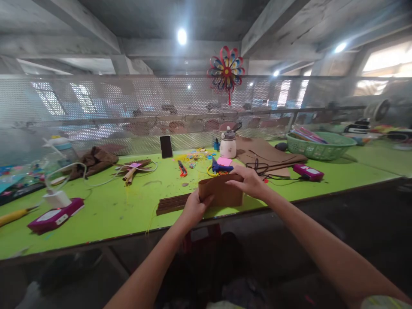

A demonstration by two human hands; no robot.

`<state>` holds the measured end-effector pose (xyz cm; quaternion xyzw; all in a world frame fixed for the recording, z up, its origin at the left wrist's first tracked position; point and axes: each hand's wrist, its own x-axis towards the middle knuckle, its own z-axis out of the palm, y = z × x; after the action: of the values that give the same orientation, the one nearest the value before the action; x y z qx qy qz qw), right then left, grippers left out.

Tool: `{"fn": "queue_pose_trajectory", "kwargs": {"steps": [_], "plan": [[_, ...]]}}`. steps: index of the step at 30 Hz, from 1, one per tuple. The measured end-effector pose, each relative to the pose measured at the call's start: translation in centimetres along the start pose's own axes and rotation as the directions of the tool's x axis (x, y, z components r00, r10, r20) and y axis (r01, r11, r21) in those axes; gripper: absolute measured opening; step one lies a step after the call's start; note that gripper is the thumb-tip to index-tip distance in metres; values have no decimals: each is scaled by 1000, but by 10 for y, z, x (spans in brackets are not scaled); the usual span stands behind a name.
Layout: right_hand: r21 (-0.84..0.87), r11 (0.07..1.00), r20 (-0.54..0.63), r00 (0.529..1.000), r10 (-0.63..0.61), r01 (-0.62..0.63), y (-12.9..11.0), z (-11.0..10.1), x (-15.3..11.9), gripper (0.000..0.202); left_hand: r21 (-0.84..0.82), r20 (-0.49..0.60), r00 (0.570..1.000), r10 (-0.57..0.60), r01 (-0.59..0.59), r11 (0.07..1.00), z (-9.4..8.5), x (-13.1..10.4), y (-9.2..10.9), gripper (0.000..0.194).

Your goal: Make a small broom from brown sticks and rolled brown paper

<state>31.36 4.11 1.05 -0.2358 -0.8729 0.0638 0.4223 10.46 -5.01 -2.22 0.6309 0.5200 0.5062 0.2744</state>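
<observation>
A bent sheet of brown paper (227, 193) stands between my hands near the table's front edge. My left hand (195, 208) grips its left end, thumb on the near face. At the upper right corner my right hand (246, 180) pinches the sheet's top edge. Left of the sheet lies a pleated stack of brown paper (172, 204), partly behind my left hand. Just beyond the sheet rest a blue glue gun (222, 166) and a pink paper square (224, 161). An orange utility knife (182, 168) lies to their left.
Large brown sheets (267, 152) lie behind my right hand. A green basket (322, 146) stands at right, a white bottle (228, 146) and a phone (166, 146) at the back. Purple power strips (56, 215) with cords, a yellow-handled tool (14, 216) and brown cloth (95, 162) occupy the sides.
</observation>
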Motion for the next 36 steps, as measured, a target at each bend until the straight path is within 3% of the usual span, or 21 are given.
{"fn": "queue_pose_trajectory", "kwargs": {"steps": [8, 12, 16, 19, 21, 25, 36], "plan": [[-2, 1000, -31, 999, -18, 18, -3, 2, 1, 22, -3, 72, 997, -1, 1, 1000, -2, 0, 8, 36], [172, 978, -11, 993, 119, -116, -2, -8, 3, 43, -18, 100, 995, 3, -1, 1000, -5, 0, 6, 38], [498, 802, 156, 944, 290, -328, 0, -13, -6, 70, -80, 122, 992, -33, 43, 996, -7, 0, 5, 43], [628, 621, 298, 883, 364, -468, 0, -2, -18, 59, -105, 133, 991, -30, 44, 994, -8, -1, 7, 43], [636, 562, 326, 844, 425, -529, 0, 8, -24, 49, -103, 124, 992, -37, 50, 993, -9, -2, 9, 43], [640, 559, 265, 834, 484, -528, 2, 22, -28, 41, -137, 129, 989, -79, 97, 986, -11, -5, 11, 43], [662, 583, 137, 841, 524, -471, -6, 26, -27, 42, -366, 181, 963, -201, 256, 895, -18, -17, 11, 52]]}}
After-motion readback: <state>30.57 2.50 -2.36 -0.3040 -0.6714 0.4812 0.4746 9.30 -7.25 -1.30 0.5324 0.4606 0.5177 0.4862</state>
